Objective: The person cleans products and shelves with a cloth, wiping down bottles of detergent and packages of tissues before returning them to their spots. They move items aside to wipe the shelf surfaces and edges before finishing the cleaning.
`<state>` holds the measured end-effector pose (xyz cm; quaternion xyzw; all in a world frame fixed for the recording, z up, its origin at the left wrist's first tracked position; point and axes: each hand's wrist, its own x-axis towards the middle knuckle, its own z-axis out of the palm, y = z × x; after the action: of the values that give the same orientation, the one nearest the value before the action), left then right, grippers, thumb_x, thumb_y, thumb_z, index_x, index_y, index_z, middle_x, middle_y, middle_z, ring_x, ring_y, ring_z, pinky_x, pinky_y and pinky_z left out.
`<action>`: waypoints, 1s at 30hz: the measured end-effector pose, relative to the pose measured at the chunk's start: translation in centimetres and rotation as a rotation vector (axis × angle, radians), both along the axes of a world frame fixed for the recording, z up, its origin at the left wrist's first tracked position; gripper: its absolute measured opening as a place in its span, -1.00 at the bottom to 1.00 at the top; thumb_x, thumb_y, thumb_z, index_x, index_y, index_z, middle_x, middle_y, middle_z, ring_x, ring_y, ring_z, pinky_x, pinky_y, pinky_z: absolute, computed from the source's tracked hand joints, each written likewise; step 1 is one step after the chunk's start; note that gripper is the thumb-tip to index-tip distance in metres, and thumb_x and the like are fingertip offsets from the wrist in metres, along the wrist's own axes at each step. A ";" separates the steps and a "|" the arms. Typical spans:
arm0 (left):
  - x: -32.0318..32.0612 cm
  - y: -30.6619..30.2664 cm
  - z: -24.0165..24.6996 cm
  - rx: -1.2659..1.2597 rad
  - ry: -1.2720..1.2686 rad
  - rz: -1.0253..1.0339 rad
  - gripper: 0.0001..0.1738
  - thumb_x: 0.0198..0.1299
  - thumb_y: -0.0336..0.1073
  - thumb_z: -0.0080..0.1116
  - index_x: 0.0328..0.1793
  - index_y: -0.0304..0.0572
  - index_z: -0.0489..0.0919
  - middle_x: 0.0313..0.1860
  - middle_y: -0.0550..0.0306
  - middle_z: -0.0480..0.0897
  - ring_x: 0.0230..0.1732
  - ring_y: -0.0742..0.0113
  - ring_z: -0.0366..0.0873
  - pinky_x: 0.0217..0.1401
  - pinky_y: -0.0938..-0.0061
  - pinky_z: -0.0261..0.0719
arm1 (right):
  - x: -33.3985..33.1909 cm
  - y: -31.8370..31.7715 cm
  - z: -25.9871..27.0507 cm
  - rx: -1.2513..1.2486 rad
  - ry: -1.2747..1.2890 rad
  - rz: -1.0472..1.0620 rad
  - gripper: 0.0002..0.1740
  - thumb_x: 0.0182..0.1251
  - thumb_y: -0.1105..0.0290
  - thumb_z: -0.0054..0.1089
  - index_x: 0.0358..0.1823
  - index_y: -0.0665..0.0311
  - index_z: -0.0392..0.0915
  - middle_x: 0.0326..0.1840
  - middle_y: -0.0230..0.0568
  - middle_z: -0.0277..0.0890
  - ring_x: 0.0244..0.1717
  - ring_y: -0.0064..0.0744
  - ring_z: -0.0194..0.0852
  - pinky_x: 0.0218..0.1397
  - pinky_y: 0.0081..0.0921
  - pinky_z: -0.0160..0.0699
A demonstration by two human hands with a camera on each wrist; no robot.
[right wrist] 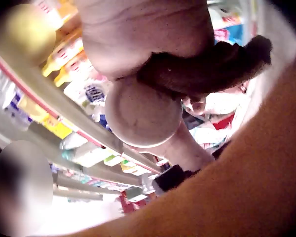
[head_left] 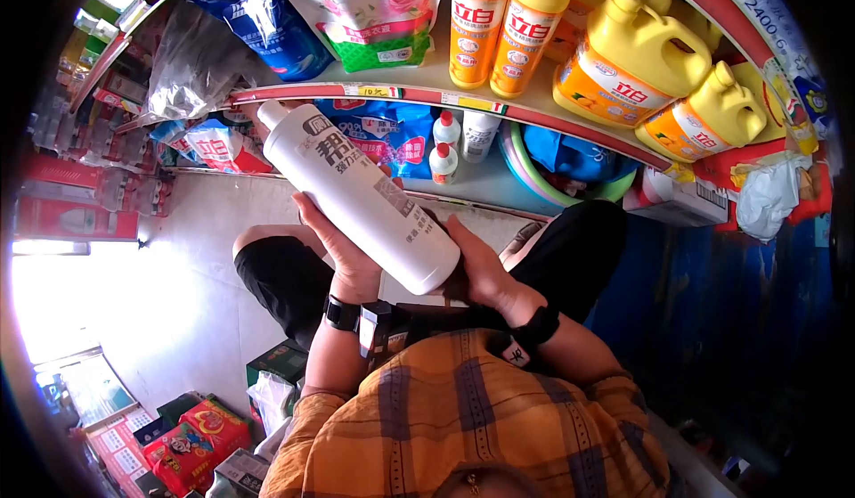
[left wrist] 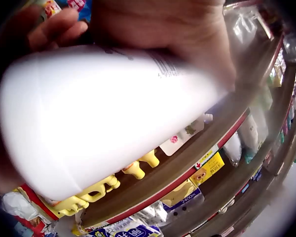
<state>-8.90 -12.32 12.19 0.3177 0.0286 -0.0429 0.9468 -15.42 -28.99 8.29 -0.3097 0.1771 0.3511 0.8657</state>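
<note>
A large white bottle [head_left: 361,195] with dark printed characters lies slanted across both hands in the head view, its cap at the upper left. My left hand [head_left: 343,249] grips it from beneath and along its side, thumb up against the wall. At the base end is my right hand [head_left: 481,266], holding a dark brown, cloth-like piece [right wrist: 207,69] against the bottle. The right wrist view shows the bottle's round base [right wrist: 143,116] just under that hand. In the left wrist view the bottle's white wall [left wrist: 103,118] fills the middle.
Yellow detergent jugs [head_left: 614,75], slim yellow bottles [head_left: 476,26] and detergent pouches [head_left: 378,17] stand on the shelf ahead. Its red-edged front [head_left: 419,97] runs just beyond the bottle's cap. Small red-capped bottles [head_left: 443,161] and a basin [head_left: 512,155] sit on the lower shelf.
</note>
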 end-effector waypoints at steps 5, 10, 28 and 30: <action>-0.2 -0.3 0.4 0.054 -0.026 0.050 0.05 0.15 0.59 -0.17 0.47 -0.13 0.25 0.14 -0.02 0.53 0.11 0.11 0.52 0.21 0.14 0.49 | -0.1 1.4 3.8 0.053 0.127 -0.059 -0.29 0.48 -0.30 -0.30 0.03 0.22 0.53 -0.24 -0.34 0.54 -0.32 -0.50 0.45 -0.29 -0.46 0.50; -0.2 1.7 -1.3 0.253 -0.069 -0.043 0.02 0.09 0.37 0.17 0.47 -0.22 0.20 0.25 -0.06 0.45 0.21 0.06 0.47 0.36 0.07 0.39 | 0.9 -1.6 2.6 -0.463 -0.175 0.221 -0.39 0.49 -0.14 -0.15 -0.06 0.34 0.55 -0.31 -0.32 0.55 -0.46 -0.53 0.50 -0.48 -0.55 0.50; 10.1 10.2 -5.6 1.405 -0.264 -0.315 0.14 -0.31 -0.26 0.55 0.46 -0.24 0.14 0.19 -0.12 0.52 0.24 0.04 0.49 0.33 0.26 0.41 | 13.1 -9.4 -13.6 -1.428 -0.417 0.386 -0.69 0.22 0.34 0.12 -0.04 0.34 0.55 -0.10 0.04 0.61 -0.03 0.11 0.57 0.08 -0.14 0.54; 10.6 10.4 -6.9 1.410 -0.271 -0.293 0.09 -0.32 -0.24 0.55 0.41 -0.25 0.19 0.17 -0.13 0.50 0.22 0.00 0.49 0.30 0.23 0.41 | 13.9 -9.3 -14.7 -1.613 -0.690 0.384 -0.59 0.24 0.33 0.14 0.08 0.37 0.48 0.05 0.09 0.55 0.11 0.11 0.51 0.20 -0.14 0.49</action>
<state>1.65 -1.95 5.34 0.8547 -0.1109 -0.1009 0.4971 -1.50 -38.28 -6.37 -0.9362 0.0449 0.1461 0.3166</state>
